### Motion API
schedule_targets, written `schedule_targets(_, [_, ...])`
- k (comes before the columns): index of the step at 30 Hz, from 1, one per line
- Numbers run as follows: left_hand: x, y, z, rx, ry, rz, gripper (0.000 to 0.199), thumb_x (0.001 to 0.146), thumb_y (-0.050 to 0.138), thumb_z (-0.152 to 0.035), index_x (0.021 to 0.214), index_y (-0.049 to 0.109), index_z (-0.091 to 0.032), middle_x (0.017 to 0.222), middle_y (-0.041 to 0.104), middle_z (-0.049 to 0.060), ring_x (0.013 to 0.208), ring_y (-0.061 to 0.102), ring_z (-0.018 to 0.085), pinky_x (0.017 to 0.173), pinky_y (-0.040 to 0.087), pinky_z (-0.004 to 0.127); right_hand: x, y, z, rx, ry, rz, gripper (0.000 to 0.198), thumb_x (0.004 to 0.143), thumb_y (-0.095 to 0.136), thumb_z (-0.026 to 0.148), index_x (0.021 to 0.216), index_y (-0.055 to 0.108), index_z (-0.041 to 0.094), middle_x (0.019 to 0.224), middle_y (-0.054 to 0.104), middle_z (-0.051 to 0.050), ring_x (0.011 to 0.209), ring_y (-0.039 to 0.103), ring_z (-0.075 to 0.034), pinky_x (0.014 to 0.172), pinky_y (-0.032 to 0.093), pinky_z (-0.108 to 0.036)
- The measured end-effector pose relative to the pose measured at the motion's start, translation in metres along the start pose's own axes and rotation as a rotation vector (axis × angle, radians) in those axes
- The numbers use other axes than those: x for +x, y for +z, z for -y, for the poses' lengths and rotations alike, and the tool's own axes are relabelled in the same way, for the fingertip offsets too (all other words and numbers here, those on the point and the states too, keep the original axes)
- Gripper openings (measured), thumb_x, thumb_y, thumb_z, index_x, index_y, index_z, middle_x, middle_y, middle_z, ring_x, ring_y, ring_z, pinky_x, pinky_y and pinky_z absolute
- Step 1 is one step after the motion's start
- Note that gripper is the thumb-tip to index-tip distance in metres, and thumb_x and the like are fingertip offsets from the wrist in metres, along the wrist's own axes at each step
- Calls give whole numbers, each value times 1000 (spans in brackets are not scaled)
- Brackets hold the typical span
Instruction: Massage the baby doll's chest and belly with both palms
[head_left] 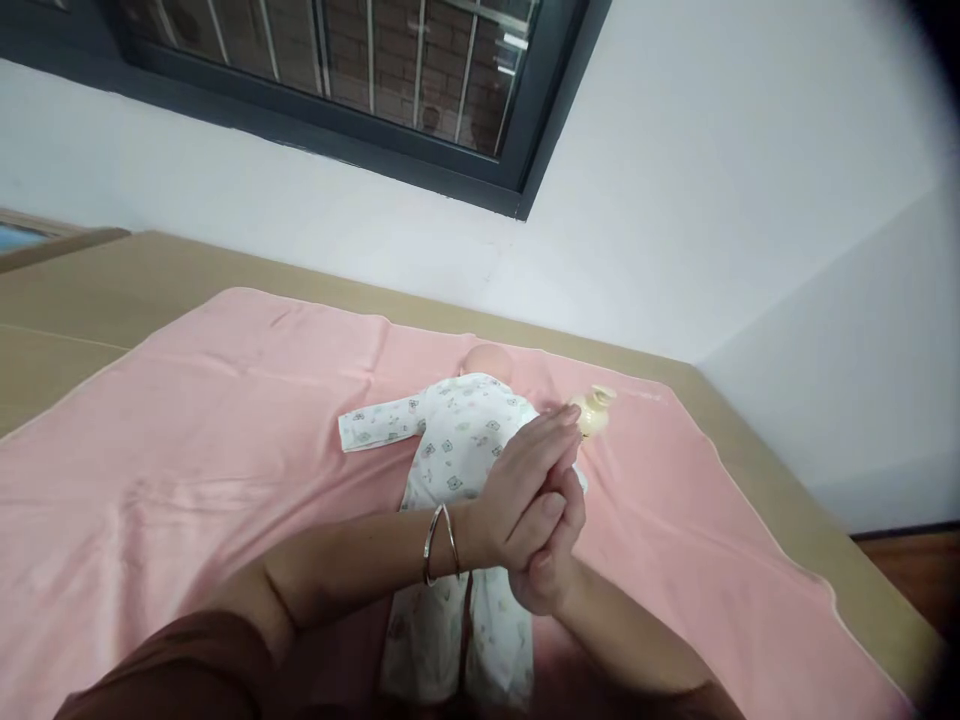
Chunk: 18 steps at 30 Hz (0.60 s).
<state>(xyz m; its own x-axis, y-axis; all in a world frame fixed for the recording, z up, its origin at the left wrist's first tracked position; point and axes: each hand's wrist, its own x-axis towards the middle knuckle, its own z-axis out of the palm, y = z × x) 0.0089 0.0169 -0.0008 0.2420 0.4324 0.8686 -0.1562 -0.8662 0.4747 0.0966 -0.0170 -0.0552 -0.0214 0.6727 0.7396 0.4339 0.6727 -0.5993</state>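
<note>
My left hand (517, 490), with a silver bangle (441, 545) at the wrist, is wrapped over my right hand (555, 555). Their palms press together and the fingers overlap; whether anything lies between them is hidden. Beneath them a baby doll (457, 450) in a white printed sleepsuit lies on a pink blanket (225, 430). Its bald round head is at the far end, and one sleeve stretches out to the left. The hands and forearms cover part of its body. Just beyond my fingertips stands a small cream pot (598, 410), partly hidden by them.
The blanket covers a tan padded surface (67, 290), with some wrinkles at the left. White walls (637, 200) rise behind and at the right. A dark-framed window (517, 190) with bars is above. Brown flooring (915, 575) shows at the right edge.
</note>
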Motion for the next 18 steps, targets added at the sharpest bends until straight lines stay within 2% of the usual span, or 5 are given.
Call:
schedule_targets(4, [14, -7, 31, 155, -31, -38, 47, 97, 32, -34, 142, 36, -21, 148, 42, 10, 138, 37, 27, 114, 31, 51, 30, 1, -9, 2, -10, -57, 65, 96, 21, 53, 153, 5, 27, 161, 7, 2, 147, 7, -27, 118, 23, -53])
schedule_targets(8, [14, -15, 76, 259, -270, -218, 35, 97, 36, -27, 127, 51, -19, 130, 57, 11, 124, 51, 23, 106, 41, 45, 54, 5, -25, -8, 252, 174, 52, 102, 18, 43, 148, 31, 24, 144, 47, -7, 136, 40, -23, 111, 37, -46])
schedule_targets(10, [10, -18, 97, 296, -295, -262, 29, 94, 40, -24, 117, 56, -18, 121, 61, 10, 117, 54, 22, 103, 43, 44, 59, 7, -32, -48, 313, 273, 51, 102, 16, 40, 143, 41, 25, 135, 56, -7, 130, 48, -22, 110, 38, -45])
schedule_targets(15, [2, -19, 126, 441, -396, -197, 19, 86, 45, -17, 97, 60, -19, 100, 66, 7, 99, 59, 21, 93, 47, 41, 62, 5, -64, -236, 277, 327, 48, 102, 20, 38, 142, 43, 25, 145, 47, -5, 140, 33, -21, 118, 16, -50])
schedule_targets(18, [1, -15, 128, 539, -457, -161, 18, 82, 48, -14, 93, 60, -19, 96, 66, 7, 96, 58, 23, 91, 47, 40, 63, 0, -90, -346, 271, 365, 47, 101, 25, 38, 141, 44, 24, 150, 40, -6, 143, 28, -21, 117, 17, -50])
